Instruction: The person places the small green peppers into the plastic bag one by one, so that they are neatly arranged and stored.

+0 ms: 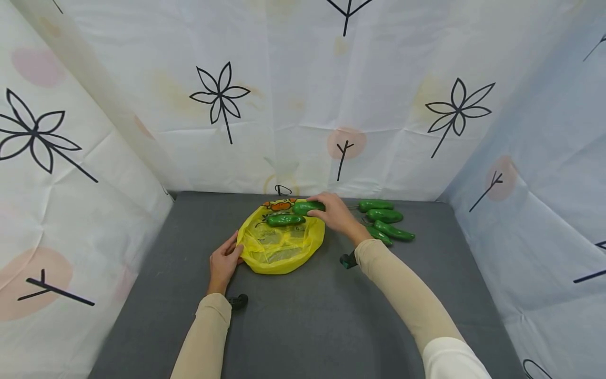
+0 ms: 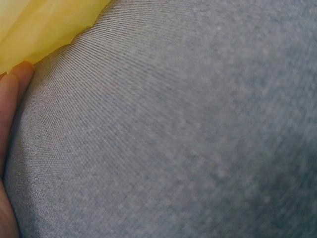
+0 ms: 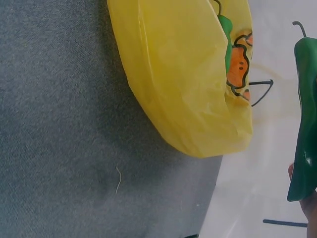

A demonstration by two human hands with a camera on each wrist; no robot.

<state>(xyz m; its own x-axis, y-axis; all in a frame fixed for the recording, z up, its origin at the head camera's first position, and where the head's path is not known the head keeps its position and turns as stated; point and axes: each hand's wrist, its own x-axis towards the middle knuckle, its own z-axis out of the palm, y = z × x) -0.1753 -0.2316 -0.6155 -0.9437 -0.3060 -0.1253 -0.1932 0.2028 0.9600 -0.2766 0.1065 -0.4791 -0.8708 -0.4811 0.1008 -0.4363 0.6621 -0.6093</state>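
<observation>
A yellow plastic bag (image 1: 281, 267) with its mouth spread wide lies on the dark grey table. My left hand (image 1: 223, 265) pinches the bag's left rim between thumb and fingers; the left wrist view catches only fingertips (image 2: 22, 74) against the yellow plastic. Over the bag's far right side, my right hand (image 1: 335, 215) holds a green pepper (image 1: 305, 208), also large at the edge of the right wrist view (image 3: 307, 119). Another green pepper (image 1: 285, 220) is within the bag's mouth. Right of the bag, several more green peppers (image 1: 384, 216) lie together, one partly hidden by my right forearm.
A pale patterned cloth (image 1: 293, 95) hangs behind the table and along both sides. Orange cartoon print (image 3: 237, 67) shows on the bag's far wall. A thin pale strand (image 3: 119, 179) lies on the table near the bag.
</observation>
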